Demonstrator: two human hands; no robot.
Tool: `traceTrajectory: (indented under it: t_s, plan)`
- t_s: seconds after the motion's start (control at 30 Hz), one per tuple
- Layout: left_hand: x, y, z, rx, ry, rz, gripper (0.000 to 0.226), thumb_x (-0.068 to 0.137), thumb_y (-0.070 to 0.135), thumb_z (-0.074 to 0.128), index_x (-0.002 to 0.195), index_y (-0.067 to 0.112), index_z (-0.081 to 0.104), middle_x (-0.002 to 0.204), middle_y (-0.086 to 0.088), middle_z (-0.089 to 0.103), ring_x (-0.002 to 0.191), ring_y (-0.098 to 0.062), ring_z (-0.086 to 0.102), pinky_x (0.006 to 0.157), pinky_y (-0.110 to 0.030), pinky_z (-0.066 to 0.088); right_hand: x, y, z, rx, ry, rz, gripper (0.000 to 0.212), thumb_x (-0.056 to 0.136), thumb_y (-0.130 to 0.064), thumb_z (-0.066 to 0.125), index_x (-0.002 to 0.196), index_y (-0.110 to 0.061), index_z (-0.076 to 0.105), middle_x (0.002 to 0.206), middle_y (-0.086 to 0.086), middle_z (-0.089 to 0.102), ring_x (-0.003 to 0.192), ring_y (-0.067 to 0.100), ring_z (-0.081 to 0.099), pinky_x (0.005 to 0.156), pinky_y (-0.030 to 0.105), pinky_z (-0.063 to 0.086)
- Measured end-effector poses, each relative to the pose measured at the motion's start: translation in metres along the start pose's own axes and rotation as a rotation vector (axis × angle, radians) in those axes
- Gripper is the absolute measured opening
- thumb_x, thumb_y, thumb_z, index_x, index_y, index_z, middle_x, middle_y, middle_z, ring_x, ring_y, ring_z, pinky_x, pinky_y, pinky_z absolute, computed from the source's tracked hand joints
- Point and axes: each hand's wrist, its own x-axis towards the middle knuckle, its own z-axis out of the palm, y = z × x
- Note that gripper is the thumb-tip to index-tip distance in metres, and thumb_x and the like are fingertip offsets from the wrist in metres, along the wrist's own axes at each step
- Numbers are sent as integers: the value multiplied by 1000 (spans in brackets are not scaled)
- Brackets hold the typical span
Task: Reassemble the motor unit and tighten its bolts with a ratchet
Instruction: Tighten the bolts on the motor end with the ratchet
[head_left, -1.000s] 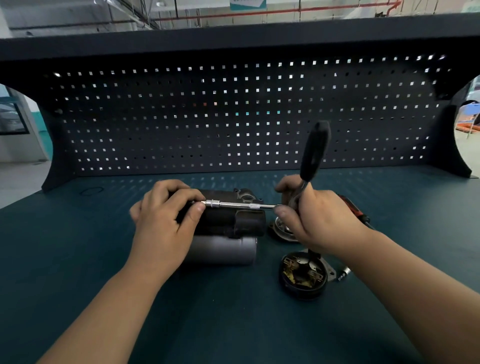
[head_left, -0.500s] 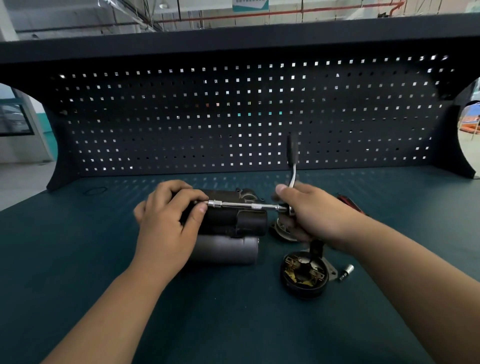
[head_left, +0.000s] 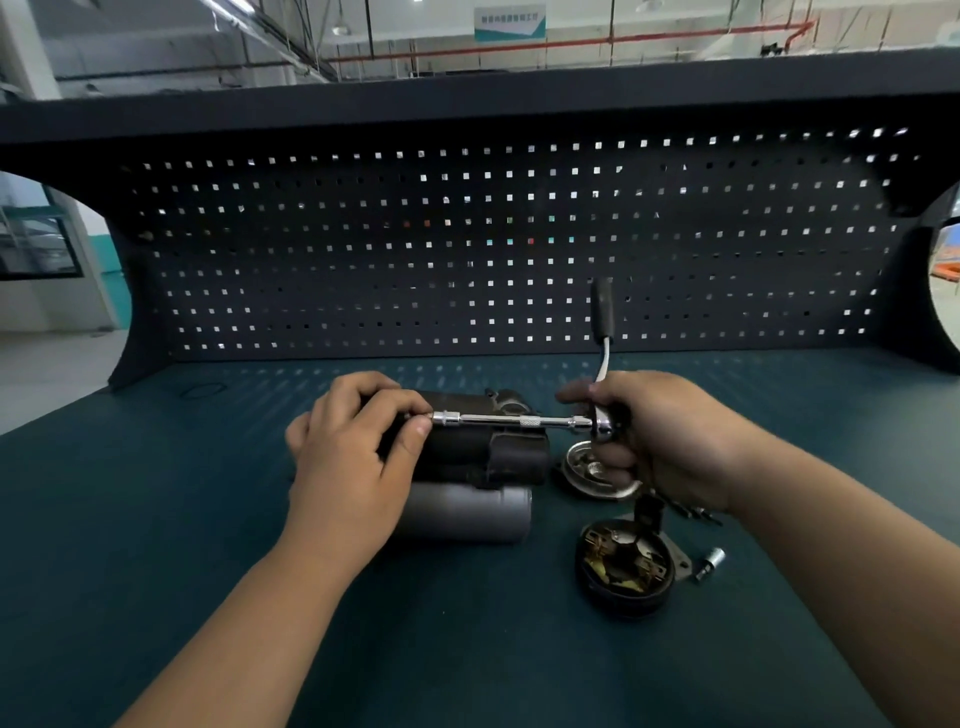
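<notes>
**Tightening a bolt on the motor unit through a long extension bar**

The motor unit (head_left: 483, 457) lies on its side mid-tabletop (head_left: 208, 545). The left hand (head_left: 353, 457) is curled over its left end, with the thumb tip touching the socket end of the extension bar (head_left: 519, 420). The right hand (head_left: 660, 441) is clamped round the head of the ratchet (head_left: 602, 421), whose handle stands up and away from the person. The bolt itself is hidden under the left fingers. To do this step well, I judge the bar should run straight along the bolt's axis, the left hand should pin the body so it cannot roll, and the handle should be swung in short, even strokes. The brush-holder cap (head_left: 623, 569) and a loose socket (head_left: 710, 564) lie apart near the right forearm, so reassembly looks unfinished.
</notes>
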Motion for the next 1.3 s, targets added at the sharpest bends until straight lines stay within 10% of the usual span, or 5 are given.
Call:
traceTrajectory:
  t_s: [0.33,0.8,1.17,1.3]
  plan:
    - [0,0,1,13,1,0,15,86,38,53,95,35,64,106,19,45,104,-8,45,93,-20,14,-6,-4,-23,-206,-137,-168,23,85,4,63,100,-13,71,76,3,65,75,19,66,79,33,59]
    - [-2,-1,1,3,11,34,24,85,45,44,98,35,61,107,21,40,104,-6,42,93,-29,16,-7,-7,-13,-10,-61,15,24,93,-25,58,84,-2,55,68,13,59,38,13,51,41,25,50]
    - [0,2,1,10,6,-5,30,84,48,43,96,32,65,108,16,46,106,-11,46,93,-26,15,-9,-9,-18,-260,-1,-250,17,87,-4,67,98,-15,72,69,2,66,65,18,67,65,29,60]
    - [0,2,0,21,0,3,29,84,47,43,98,32,63,108,17,45,106,-12,47,93,-26,15,-10,-10,-20,-290,-58,-260,19,83,-1,69,82,-18,78,98,7,72,72,17,69,74,30,60]
